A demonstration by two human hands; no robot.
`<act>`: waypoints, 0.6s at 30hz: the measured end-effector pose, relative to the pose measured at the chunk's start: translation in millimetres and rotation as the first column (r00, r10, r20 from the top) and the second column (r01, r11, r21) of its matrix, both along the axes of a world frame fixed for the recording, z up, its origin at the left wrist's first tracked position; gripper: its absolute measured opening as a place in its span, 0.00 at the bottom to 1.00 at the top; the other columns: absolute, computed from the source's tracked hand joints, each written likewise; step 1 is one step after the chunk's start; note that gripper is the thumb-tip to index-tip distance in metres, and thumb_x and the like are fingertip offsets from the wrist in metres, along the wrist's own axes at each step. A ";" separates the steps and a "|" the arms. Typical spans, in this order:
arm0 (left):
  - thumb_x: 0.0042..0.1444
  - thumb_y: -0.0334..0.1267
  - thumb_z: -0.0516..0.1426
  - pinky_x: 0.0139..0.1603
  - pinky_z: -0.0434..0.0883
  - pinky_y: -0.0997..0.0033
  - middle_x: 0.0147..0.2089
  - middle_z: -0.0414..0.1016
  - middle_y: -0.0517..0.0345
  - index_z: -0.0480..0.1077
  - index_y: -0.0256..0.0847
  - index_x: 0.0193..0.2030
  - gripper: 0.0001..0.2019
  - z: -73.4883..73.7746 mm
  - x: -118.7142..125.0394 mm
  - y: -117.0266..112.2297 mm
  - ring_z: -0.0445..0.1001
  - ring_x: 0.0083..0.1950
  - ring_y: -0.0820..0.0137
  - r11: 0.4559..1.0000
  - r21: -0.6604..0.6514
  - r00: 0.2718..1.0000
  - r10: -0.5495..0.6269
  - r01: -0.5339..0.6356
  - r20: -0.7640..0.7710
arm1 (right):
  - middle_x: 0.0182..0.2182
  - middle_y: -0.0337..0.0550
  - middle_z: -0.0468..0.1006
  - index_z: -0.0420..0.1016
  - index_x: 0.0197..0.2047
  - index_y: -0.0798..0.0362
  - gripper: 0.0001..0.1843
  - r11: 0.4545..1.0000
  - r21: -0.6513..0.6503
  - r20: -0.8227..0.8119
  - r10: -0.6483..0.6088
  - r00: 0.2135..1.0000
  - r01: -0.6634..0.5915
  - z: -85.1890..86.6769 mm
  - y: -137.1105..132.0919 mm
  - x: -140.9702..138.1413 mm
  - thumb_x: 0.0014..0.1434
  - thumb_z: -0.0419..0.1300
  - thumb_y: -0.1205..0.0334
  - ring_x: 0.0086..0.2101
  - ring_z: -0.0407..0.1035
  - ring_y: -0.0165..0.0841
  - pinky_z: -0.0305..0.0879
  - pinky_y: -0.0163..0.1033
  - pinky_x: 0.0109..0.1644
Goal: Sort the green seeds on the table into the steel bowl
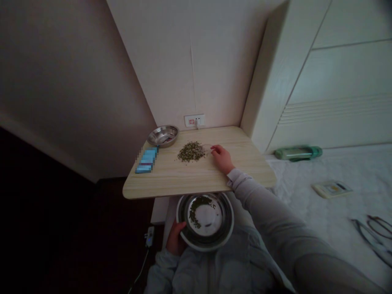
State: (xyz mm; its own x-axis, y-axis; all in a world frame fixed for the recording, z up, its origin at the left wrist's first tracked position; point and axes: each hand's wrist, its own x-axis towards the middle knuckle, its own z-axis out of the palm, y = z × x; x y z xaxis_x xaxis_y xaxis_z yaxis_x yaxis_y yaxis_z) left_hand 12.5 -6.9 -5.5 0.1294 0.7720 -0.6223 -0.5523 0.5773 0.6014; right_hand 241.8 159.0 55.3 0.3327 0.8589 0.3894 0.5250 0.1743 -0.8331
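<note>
My left hand (177, 239) grips the lower left rim of a round stainless steel bowl (225, 228), thumb over the edge. The bowl is tilted toward me just below the tabletop's front edge, with small green beans (196, 212) in a curved band along its left side. My right hand (222, 158) rests over the tabletop with its fingers curled together. A faint see-through shape (207, 148) lies at its fingertips; what it is, and whether I hold it, is unclear. Just left of it, a loose pile of similar green beans (191, 152) is spread on the wood.
The pale wooden tabletop (174, 181) meets the wall. A second metal bowl (163, 132) and a phone with a lit screen (147, 160) are on its left. A plug sits in the wall socket (194, 120). On the white bed are a green bottle (298, 153), a pale device (332, 189) and glasses (376, 232).
</note>
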 end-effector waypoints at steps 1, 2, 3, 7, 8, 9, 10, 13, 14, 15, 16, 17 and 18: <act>0.37 0.32 0.56 0.42 0.63 0.62 0.25 0.74 0.55 0.69 0.37 0.21 0.02 0.6 0.2 -0.3 0.70 0.41 0.59 1.000 -0.014 1.000 -0.006 0.006 0.008 | 0.24 0.39 0.70 0.69 0.34 0.56 0.13 1.000 0.001 0.029 0.003 1.000 -0.003 0.4 -1.0 -0.9 0.46 0.47 0.65 0.27 0.61 0.29 0.57 0.35 0.34; 0.37 0.32 0.55 0.42 0.63 0.62 0.26 0.74 0.54 0.70 0.37 0.23 0.04 1.7 0.7 -0.6 0.70 0.40 0.59 1.000 -0.016 1.000 -0.008 0.008 0.017 | 0.25 0.40 0.70 0.69 0.34 0.56 0.13 1.000 0.002 0.059 0.013 0.998 -0.014 0.7 -2.1 -1.9 0.47 0.47 0.65 0.28 0.62 0.29 0.57 0.35 0.34; 0.37 0.32 0.56 0.42 0.64 0.61 0.27 0.75 0.54 0.70 0.37 0.24 0.04 3.2 1.5 -0.7 0.70 0.40 0.59 1.000 -0.006 1.000 -0.008 0.009 0.024 | 0.25 0.40 0.70 0.69 0.34 0.55 0.13 1.000 0.001 0.089 0.025 0.996 -0.025 1.0 -3.3 -3.0 0.47 0.47 0.65 0.28 0.62 0.29 0.57 0.35 0.35; 0.36 0.32 0.57 0.41 0.64 0.63 0.30 0.75 0.55 0.69 0.37 0.22 0.03 9.3 4.1 -0.2 0.70 0.40 0.61 0.997 0.079 0.999 -0.006 0.002 0.042 | 0.27 0.40 0.72 0.68 0.35 0.54 0.12 0.999 -0.016 0.175 0.046 0.984 -0.044 0.0 -7.6 -6.3 0.49 0.47 0.65 0.28 0.63 0.29 0.58 0.35 0.35; 0.36 0.32 0.57 0.41 0.64 0.63 0.30 0.75 0.55 0.68 0.37 0.22 0.03 9.9 4.1 -0.1 0.70 0.40 0.61 0.995 0.099 0.999 -0.004 -0.001 0.046 | 0.28 0.41 0.72 0.68 0.36 0.54 0.12 0.999 -0.021 0.185 0.047 0.982 -0.044 -0.5 -8.6 -7.0 0.50 0.47 0.65 0.29 0.64 0.29 0.58 0.35 0.35; 0.36 0.32 0.57 0.41 0.64 0.64 0.30 0.75 0.56 0.68 0.37 0.22 0.02 10.2 3.9 -0.1 0.70 0.40 0.61 0.993 0.115 0.999 -0.002 -0.004 0.052 | 0.29 0.41 0.72 0.68 0.36 0.54 0.12 0.999 -0.023 0.196 0.046 0.980 -0.042 -1.0 -9.7 -7.7 0.50 0.47 0.65 0.29 0.64 0.29 0.59 0.35 0.36; 0.37 0.32 0.57 0.42 0.63 0.64 0.29 0.74 0.56 0.68 0.37 0.22 0.02 10.1 3.5 -0.2 0.70 0.40 0.61 0.993 0.120 0.998 0.001 -0.008 0.059 | 0.30 0.42 0.72 0.68 0.37 0.54 0.12 0.999 -0.025 0.209 0.047 0.977 -0.043 -1.4 -11.1 -8.6 0.51 0.47 0.66 0.30 0.65 0.30 0.59 0.35 0.37; 0.38 0.33 0.57 0.42 0.63 0.64 0.27 0.74 0.55 0.68 0.37 0.20 0.02 9.1 1.8 -1.3 0.70 0.40 0.61 0.995 0.095 0.996 -0.009 0.000 0.086 | 0.35 0.43 0.72 0.68 0.39 0.53 0.13 0.998 -0.027 0.254 0.065 0.965 -0.060 -1.2 -16.8 -11.9 0.52 0.46 0.66 0.35 0.65 0.30 0.59 0.35 0.41; 0.38 0.33 0.57 0.42 0.63 0.64 0.27 0.74 0.55 0.68 0.37 0.20 0.02 8.8 1.5 -1.6 0.70 0.40 0.61 0.996 0.092 0.995 -0.012 0.003 0.096 | 0.36 0.43 0.72 0.67 0.40 0.53 0.14 0.997 -0.030 0.268 0.077 0.960 -0.071 -0.9 -19.0 -13.1 0.53 0.45 0.66 0.36 0.65 0.30 0.59 0.35 0.42; 0.38 0.32 0.57 0.42 0.63 0.64 0.26 0.74 0.54 0.68 0.36 0.20 0.02 8.5 1.3 -1.9 0.70 0.40 0.61 0.995 0.098 0.994 -0.011 0.001 0.106 | 0.37 0.43 0.72 0.67 0.41 0.53 0.15 0.997 -0.034 0.277 0.080 0.958 -0.074 -0.6 -21.1 -14.1 0.53 0.45 0.66 0.37 0.65 0.30 0.59 0.35 0.42; 0.38 0.32 0.57 0.42 0.63 0.65 0.27 0.74 0.54 0.68 0.36 0.20 0.02 8.0 1.4 -1.9 0.70 0.40 0.61 0.994 0.111 0.993 -0.011 -0.002 0.116 | 0.37 0.43 0.72 0.67 0.41 0.53 0.15 0.996 -0.037 0.282 0.084 0.956 -0.077 -0.3 -22.8 -14.8 0.53 0.44 0.66 0.37 0.65 0.30 0.59 0.35 0.43; 0.39 0.32 0.57 0.42 0.63 0.65 0.28 0.74 0.55 0.68 0.36 0.21 0.02 7.3 1.6 -1.6 0.70 0.40 0.61 0.993 0.121 0.992 -0.005 -0.011 0.129 | 0.38 0.43 0.72 0.67 0.42 0.53 0.15 0.996 -0.038 0.288 0.093 0.953 -0.085 -0.1 -23.9 -15.3 0.53 0.44 0.67 0.38 0.65 0.30 0.59 0.35 0.43; 0.38 0.32 0.57 0.41 0.63 0.65 0.28 0.74 0.55 0.68 0.36 0.21 0.02 6.4 1.9 -0.9 0.70 0.39 0.61 0.993 0.120 0.990 -0.005 -0.011 0.138 | 0.38 0.43 0.72 0.67 0.42 0.53 0.16 0.995 -0.038 0.289 0.097 0.952 -0.090 0.1 -24.6 -15.6 0.53 0.44 0.68 0.38 0.65 0.30 0.59 0.35 0.44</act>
